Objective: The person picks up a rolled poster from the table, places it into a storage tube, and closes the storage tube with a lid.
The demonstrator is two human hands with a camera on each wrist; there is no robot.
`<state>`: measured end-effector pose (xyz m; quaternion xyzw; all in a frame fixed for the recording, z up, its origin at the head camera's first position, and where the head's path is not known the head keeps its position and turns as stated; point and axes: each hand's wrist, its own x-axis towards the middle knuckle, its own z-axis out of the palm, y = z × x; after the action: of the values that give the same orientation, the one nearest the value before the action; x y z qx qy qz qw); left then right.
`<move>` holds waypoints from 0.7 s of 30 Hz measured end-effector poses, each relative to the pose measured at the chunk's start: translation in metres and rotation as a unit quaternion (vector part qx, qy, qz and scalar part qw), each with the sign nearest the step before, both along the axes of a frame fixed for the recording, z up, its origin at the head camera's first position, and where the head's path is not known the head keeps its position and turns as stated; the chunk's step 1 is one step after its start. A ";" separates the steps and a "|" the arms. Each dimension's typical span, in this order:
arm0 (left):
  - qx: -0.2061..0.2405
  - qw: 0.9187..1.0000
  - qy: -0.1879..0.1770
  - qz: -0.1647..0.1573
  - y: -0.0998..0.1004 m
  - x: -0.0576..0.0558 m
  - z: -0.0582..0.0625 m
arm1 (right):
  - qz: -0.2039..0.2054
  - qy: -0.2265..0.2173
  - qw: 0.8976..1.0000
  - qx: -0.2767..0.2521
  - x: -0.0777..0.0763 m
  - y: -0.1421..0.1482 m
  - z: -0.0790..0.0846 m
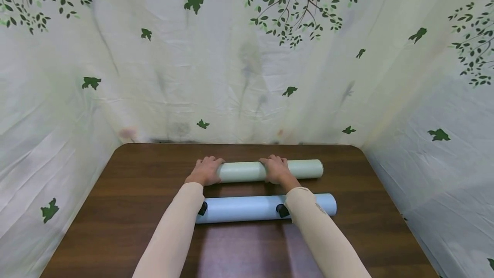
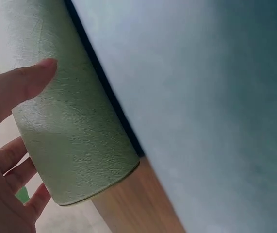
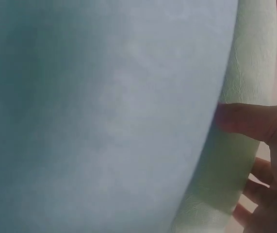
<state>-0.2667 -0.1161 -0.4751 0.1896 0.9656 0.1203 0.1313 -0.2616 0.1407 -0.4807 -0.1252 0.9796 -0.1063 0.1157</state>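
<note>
A pale green roll [image 1: 243, 172] with a finely creased, leathery surface lies crosswise toward the back of the table. My left hand [image 1: 206, 170] grips its left end, with the thumb [image 2: 29, 85] on the near side and the fingers round the far side. Farther right along the same roll, my right hand [image 1: 275, 168] holds it in the same way, its thumb [image 3: 247, 120] across the near face. Parallel to it and closer to me is a light blue roll [image 1: 243, 208], under my forearms in the head view. It looms large and blurred in both wrist views.
The brown wooden table [image 1: 154, 162] has rounded back corners. White curtains [image 1: 239, 76] printed with green leaves and branches hang behind it and along both sides. Small black cameras [image 1: 282, 210] sit beneath my wrists, overlapping the blue roll in the head view.
</note>
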 end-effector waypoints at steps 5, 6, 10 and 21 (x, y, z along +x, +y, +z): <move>0.004 1.000 0.001 -0.005 -0.001 0.000 -0.001 | 0.007 0.003 1.000 -0.006 0.004 -0.001 0.002; 0.005 1.000 0.001 -0.007 -0.001 0.000 -0.001 | 0.006 0.002 1.000 -0.006 0.004 -0.001 0.003; 0.005 1.000 0.008 -0.012 -0.001 0.000 -0.001 | 0.005 0.001 1.000 -0.013 0.004 -0.001 0.003; 0.025 0.999 0.020 -0.019 0.002 0.006 0.012 | 0.005 0.000 0.999 -0.032 0.006 0.004 0.001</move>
<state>-0.2605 -0.1140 -0.4632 0.2135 0.9610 0.1380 0.1091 -0.2552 0.1450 -0.4801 -0.1337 0.9750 -0.1370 0.1125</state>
